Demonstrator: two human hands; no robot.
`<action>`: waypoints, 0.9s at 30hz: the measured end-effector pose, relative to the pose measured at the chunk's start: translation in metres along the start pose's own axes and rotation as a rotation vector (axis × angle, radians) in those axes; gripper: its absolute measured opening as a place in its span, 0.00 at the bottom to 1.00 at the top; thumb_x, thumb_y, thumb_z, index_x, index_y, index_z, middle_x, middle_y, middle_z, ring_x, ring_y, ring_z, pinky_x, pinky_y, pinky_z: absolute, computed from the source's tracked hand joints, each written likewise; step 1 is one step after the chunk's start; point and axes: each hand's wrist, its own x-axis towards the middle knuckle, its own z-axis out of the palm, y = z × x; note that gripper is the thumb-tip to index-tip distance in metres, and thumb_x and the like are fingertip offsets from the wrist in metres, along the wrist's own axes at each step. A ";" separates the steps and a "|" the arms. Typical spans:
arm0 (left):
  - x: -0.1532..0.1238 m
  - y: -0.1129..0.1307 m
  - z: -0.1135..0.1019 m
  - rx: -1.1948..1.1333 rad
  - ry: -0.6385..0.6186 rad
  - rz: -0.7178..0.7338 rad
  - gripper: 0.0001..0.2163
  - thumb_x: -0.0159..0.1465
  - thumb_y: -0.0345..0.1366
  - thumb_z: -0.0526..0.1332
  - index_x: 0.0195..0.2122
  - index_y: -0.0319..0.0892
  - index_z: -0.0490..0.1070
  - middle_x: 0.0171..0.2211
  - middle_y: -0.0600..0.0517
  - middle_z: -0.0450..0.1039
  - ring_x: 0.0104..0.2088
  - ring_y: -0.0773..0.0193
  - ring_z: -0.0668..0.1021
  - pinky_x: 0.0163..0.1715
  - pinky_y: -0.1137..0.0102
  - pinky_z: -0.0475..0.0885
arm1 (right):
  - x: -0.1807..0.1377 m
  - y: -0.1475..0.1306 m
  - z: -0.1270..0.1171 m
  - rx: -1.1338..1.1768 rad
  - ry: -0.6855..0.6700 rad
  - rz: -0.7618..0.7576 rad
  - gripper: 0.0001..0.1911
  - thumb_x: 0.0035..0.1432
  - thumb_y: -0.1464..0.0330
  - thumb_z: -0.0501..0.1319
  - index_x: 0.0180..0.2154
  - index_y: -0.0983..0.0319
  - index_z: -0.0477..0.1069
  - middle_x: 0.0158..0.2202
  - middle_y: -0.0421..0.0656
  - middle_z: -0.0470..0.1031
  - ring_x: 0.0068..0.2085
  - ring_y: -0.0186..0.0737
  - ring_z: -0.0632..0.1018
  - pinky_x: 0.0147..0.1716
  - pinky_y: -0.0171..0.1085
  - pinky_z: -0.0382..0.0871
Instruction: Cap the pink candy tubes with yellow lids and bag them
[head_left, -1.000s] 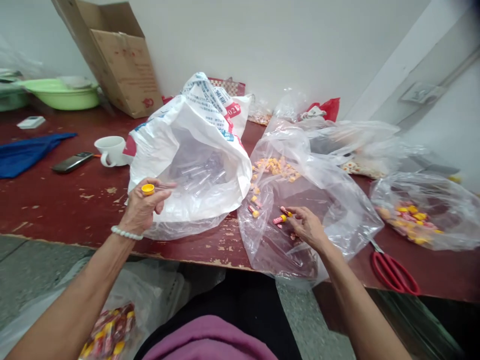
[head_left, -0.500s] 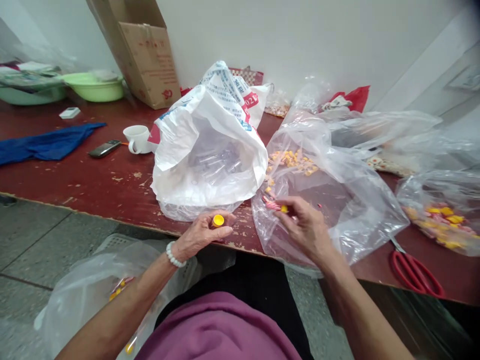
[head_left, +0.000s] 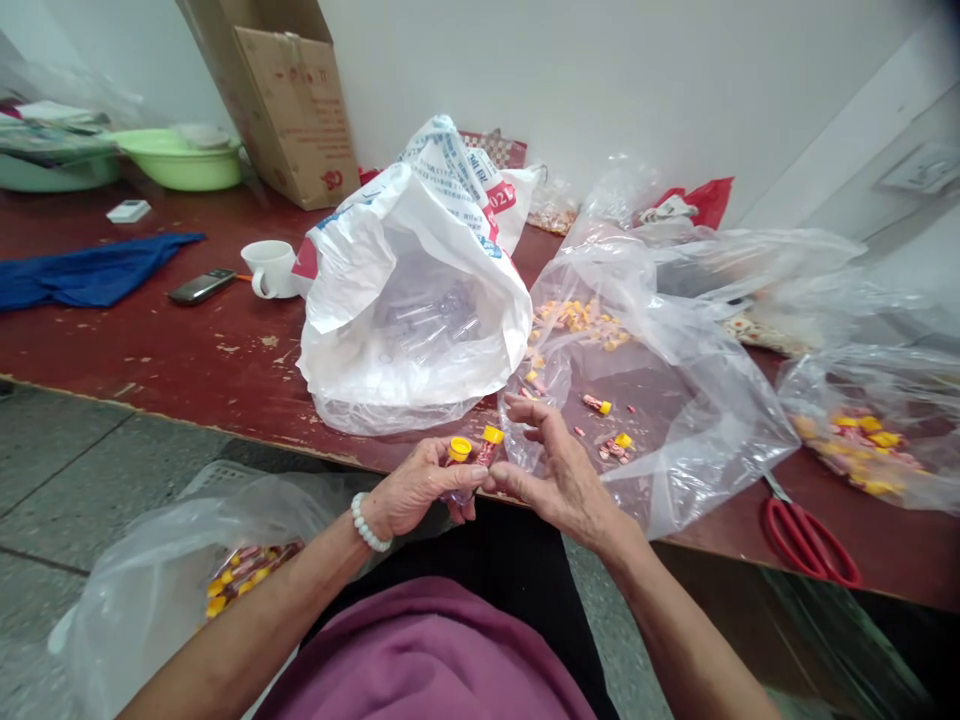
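My left hand [head_left: 424, 482], with a beaded bracelet at the wrist, is closed on two small clear tubes: a yellow-capped tube [head_left: 459, 450] and, beside it, a second yellow-topped tube [head_left: 489, 447] with red and pink bits inside. Just to the right, my right hand [head_left: 559, 475] has its fingers spread and holds nothing; its thumb tip is close to the second tube, and I cannot tell if they touch. Beyond it, a filled tube [head_left: 596, 404] and a small pile of pink bits with a yellow cap [head_left: 623, 440] lie on a clear plastic bag [head_left: 690, 400].
A white sack [head_left: 337, 350] of clear tubes stands open in front. Red-handled scissors [head_left: 806, 540] and another bag of yellow-topped pieces [head_left: 870, 450] lie at right. A mug [head_left: 274, 270], phone [head_left: 202, 286] and carton [head_left: 300, 120] are at left. Below hangs a bag of tubes [head_left: 240, 580].
My right hand has moved left from the clear plastic to my left hand and opened. A second tube now stands in my left hand beside the first.
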 end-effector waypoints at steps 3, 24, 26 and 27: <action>0.000 -0.002 0.004 -0.128 0.003 -0.004 0.11 0.56 0.39 0.64 0.35 0.36 0.72 0.27 0.50 0.72 0.22 0.69 0.73 0.23 0.74 0.69 | -0.006 0.005 0.014 -0.055 0.011 -0.061 0.40 0.39 0.53 0.70 0.50 0.60 0.57 0.57 0.53 0.58 0.58 0.50 0.64 0.54 0.48 0.62; -0.128 -0.060 -0.083 -0.241 0.605 -0.111 0.18 0.55 0.35 0.65 0.47 0.43 0.65 0.29 0.53 0.73 0.23 0.66 0.77 0.26 0.72 0.71 | -0.003 0.010 0.062 -0.016 -0.064 -0.061 0.36 0.53 0.58 0.63 0.59 0.59 0.52 0.60 0.52 0.57 0.59 0.50 0.63 0.52 0.49 0.65; -0.159 -0.089 -0.115 -0.308 0.803 -0.237 0.19 0.53 0.34 0.67 0.46 0.43 0.66 0.28 0.53 0.73 0.23 0.65 0.77 0.25 0.71 0.72 | -0.005 0.023 0.044 -0.101 -0.004 -0.003 0.25 0.56 0.59 0.60 0.54 0.57 0.61 0.56 0.50 0.64 0.53 0.48 0.70 0.46 0.47 0.69; -0.171 -0.104 -0.130 -0.351 0.902 -0.303 0.19 0.51 0.32 0.67 0.44 0.42 0.66 0.27 0.53 0.73 0.23 0.65 0.77 0.25 0.71 0.73 | -0.006 0.031 0.034 -0.160 0.033 0.018 0.22 0.56 0.58 0.60 0.51 0.57 0.65 0.54 0.49 0.66 0.50 0.48 0.72 0.43 0.46 0.71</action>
